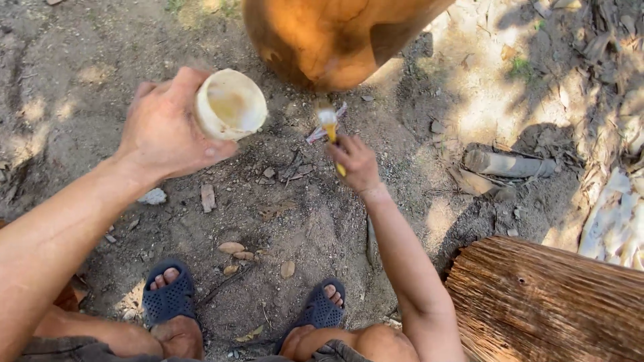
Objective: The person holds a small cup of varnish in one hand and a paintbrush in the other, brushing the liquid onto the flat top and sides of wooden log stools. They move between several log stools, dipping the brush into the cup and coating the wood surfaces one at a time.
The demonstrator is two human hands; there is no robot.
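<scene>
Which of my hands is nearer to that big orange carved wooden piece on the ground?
Right. The right hand holds a yellow brush just below the orange wooden piece; the left hand, holding a white cup, sits farther left.

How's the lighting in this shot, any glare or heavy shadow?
Head view: dappled sunlight, bright blown-out patches on the ground at upper right; the orange wooden piece glows in sun; left hand with the pale cup is sunlit; right hand with the brush is partly shaded.
</scene>
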